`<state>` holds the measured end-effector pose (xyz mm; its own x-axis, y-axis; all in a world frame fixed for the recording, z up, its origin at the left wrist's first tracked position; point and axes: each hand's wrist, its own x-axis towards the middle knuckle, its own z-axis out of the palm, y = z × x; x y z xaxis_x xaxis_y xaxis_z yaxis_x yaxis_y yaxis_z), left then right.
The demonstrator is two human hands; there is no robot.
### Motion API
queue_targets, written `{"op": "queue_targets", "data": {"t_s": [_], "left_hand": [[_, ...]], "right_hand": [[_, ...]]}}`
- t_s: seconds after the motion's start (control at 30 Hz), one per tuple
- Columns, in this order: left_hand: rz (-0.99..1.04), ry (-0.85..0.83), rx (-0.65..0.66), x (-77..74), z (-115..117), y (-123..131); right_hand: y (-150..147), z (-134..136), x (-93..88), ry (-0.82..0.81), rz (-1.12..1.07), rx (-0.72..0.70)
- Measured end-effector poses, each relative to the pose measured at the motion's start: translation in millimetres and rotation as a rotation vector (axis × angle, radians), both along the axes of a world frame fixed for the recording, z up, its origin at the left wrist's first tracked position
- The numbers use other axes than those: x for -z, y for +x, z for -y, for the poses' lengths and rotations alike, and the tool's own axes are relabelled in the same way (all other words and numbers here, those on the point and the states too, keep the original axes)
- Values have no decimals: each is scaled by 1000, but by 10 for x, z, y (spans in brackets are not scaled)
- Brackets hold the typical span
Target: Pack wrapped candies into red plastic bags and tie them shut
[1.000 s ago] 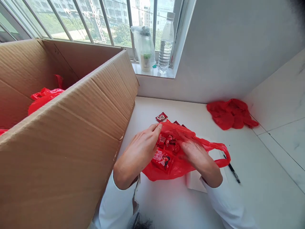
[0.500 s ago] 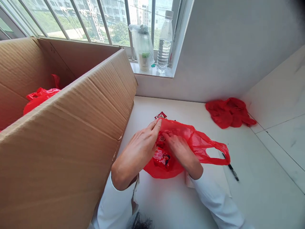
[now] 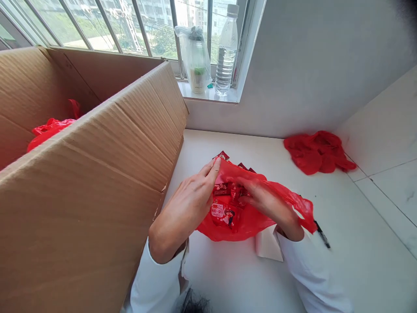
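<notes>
A thin red plastic bag [image 3: 228,234] lies on its side on the white tabletop, its mouth facing me. My left hand [image 3: 197,189] pinches the bag's upper rim between thumb and fingers. Inside the bag, my right hand [image 3: 263,198] is partly covered by the red film, its fingers apart beside the packets. Among several small red snack packets, one with a cartoon figure [image 3: 224,214] lies at the front and a darker packet [image 3: 222,188] behind it. Another red packet [image 3: 222,155] shows beyond the bag's rim, near my left fingertips.
A large cardboard box [image 3: 107,182] stands at left with red plastic bags [image 3: 52,129] inside. A crumpled red bag [image 3: 319,152] lies at back right. A black pen [image 3: 322,235] and white paper [image 3: 269,245] are near my right arm. A water bottle [image 3: 225,65] and bagged cup [image 3: 197,65] stand on the windowsill.
My right hand has shifted right and its fingers have spread, uncovering more packets. The bag's handle has folded over near the right wrist. My left hand keeps its hold on the rim.
</notes>
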<state>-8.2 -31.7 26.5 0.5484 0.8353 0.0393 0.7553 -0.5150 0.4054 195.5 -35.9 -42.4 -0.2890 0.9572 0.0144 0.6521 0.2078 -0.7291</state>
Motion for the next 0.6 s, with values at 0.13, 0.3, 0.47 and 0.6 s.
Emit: {"op": "queue_targets", "data": {"t_s": [0.13, 0.3, 0.47, 0.6], "left_hand": [[20, 3, 26, 28, 13, 10], [27, 11, 46, 43, 25, 23], [19, 12, 51, 46, 22, 44], [-20, 10, 59, 37, 21, 53]], "right_hand": [[142, 80, -210, -47, -76, 11], [279, 206, -169, 56, -46, 313], [324, 202, -145, 51, 19, 301], [307, 77, -192, 42, 102, 239]]}}
